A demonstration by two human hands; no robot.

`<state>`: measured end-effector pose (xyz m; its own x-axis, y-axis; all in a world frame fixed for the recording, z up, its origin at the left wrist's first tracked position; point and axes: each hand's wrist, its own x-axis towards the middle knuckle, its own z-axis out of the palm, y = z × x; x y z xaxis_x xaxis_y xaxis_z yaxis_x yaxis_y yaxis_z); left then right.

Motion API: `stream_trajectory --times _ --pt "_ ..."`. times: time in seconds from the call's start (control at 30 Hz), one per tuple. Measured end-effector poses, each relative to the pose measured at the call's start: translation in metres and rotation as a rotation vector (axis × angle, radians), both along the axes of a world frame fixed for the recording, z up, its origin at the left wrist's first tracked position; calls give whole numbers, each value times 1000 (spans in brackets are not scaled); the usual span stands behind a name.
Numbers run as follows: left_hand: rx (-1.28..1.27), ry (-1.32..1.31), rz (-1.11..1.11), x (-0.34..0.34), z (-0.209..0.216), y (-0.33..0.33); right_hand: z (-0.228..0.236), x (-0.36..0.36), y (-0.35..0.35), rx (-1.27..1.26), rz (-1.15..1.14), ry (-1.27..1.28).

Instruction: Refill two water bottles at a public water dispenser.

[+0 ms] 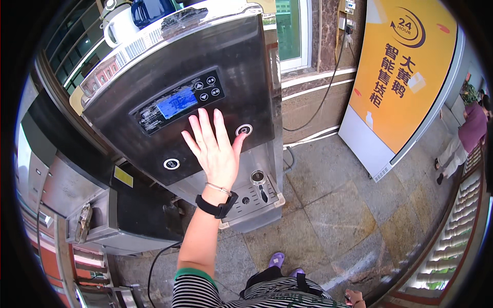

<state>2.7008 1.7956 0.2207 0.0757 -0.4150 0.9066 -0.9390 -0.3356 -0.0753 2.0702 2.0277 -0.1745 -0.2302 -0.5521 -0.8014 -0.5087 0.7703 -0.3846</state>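
Note:
My left hand (213, 154) reaches up to the dark front panel of a metal drinks dispenser (115, 115), fingers spread and pointing away. The thumb tip lies at the right round button (244, 130); whether it presses is not clear. Just beyond the fingertips is a lit blue display (177, 104) with small keys beside it. A second round button (171, 164) sits to the left of the hand. Below the panel, a round metal fitting with a black-tipped handle (262, 191) shows over the drip tray (248, 208). My right hand (354, 296), low at the right, has curled fingers, partly hidden.
White (122, 24) and blue (153, 11) vessels stand on the dispenser. A tall yellow and white cabinet (393, 97) stands at right, beyond a hanging cable (326, 97). A person in purple (470, 128) is by the balustrade (454, 233). A dark cable (152, 267) crosses the tiled floor.

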Motion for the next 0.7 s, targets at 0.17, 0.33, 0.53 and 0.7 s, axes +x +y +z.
stream_trajectory --times 0.17,0.33,0.53,0.7 --pt "-3 30 3 3 6 7 -19 -11 -8 99 -211 -32" --pt "-11 27 -13 2 9 11 -18 -9 -8 56 -194 -66" --pt "-4 33 -11 2 10 11 -16 -8 -4 73 -225 -64" --pt "-4 37 -14 3 10 11 -15 -9 2 39 -110 -130"
